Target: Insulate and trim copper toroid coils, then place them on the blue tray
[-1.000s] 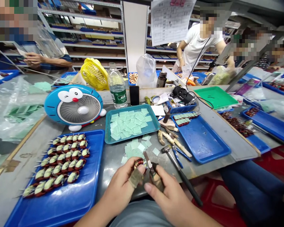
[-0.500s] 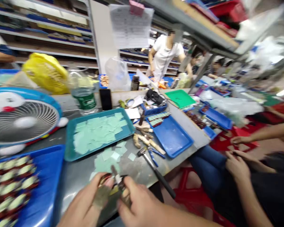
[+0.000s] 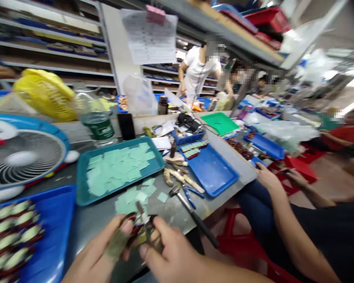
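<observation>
My left hand (image 3: pixel 102 247) is closed around a small dark red, glossy piece (image 3: pixel 132 218), partly hidden by the fingers. Greenish-grey wrapping (image 3: pixel 117 243) covers the base of its thumb. My right hand (image 3: pixel 174 247) grips a narrow tool with a flat metal blade (image 3: pixel 142 214) and a pale band, its tip up against or just beside the piece; contact is unclear. Pale green square sheets (image 3: pixel 129 202) lie on the bench just beyond both hands. More sheets fill the teal tray (image 3: pixel 80 188). Dark red pieces with pale green tops (image 3: pixel 6 228) stand in rows in the left blue tray (image 3: pixel 60 220).
A hammer (image 3: pixel 194 216), blue-handled pliers (image 3: pixel 191 194) and pale curved sticks (image 3: pixel 179 177) lie right of the sheets. Behind are another blue tray (image 3: pixel 212 173), a bottle (image 3: pixel 98 127) and a phone (image 3: pixel 126 126). A fan (image 3: pixel 23 157) stands left; a co-worker's arm (image 3: pixel 286 212) is at right.
The view has shifted slightly. My hands stay together on the piece, and the left has turned a little. The co-worker at right has reached one hand forward to the bench.
</observation>
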Demonstrator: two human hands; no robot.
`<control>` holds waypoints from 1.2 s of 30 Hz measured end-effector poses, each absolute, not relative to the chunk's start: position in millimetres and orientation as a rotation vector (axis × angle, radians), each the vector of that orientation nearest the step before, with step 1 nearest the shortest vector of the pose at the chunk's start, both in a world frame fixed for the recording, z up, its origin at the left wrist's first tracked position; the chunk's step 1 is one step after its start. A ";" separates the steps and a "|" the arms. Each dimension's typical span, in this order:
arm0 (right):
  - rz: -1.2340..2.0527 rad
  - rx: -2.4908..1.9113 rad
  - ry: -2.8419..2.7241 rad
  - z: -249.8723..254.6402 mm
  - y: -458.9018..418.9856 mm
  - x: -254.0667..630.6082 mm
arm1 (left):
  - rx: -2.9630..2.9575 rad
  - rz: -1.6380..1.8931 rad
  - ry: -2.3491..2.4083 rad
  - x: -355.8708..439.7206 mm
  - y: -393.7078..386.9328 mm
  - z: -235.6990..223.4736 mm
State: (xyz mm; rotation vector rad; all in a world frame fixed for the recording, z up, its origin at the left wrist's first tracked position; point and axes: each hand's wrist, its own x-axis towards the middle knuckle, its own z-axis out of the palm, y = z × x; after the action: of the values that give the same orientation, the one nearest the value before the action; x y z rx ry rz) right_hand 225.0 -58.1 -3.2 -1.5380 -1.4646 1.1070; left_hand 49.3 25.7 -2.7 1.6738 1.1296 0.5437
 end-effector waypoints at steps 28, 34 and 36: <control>1.375 -1.389 -1.372 7.6 -60.2 211.9 | 1.695 0.485 0.974 34.8 10.0 20.3; 1.548 -1.335 -1.267 16.3 -59.3 215.8 | 1.670 0.497 0.979 31.2 9.4 16.4; 1.380 -1.483 -1.346 9.5 -58.7 215.5 | 1.705 0.507 1.008 32.1 9.7 14.0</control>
State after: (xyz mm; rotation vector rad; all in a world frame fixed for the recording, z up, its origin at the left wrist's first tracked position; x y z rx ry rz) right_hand 215.5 -58.7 9.5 -1.4830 -1.3458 1.3801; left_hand 32.1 9.7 14.0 1.7050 1.0084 0.5066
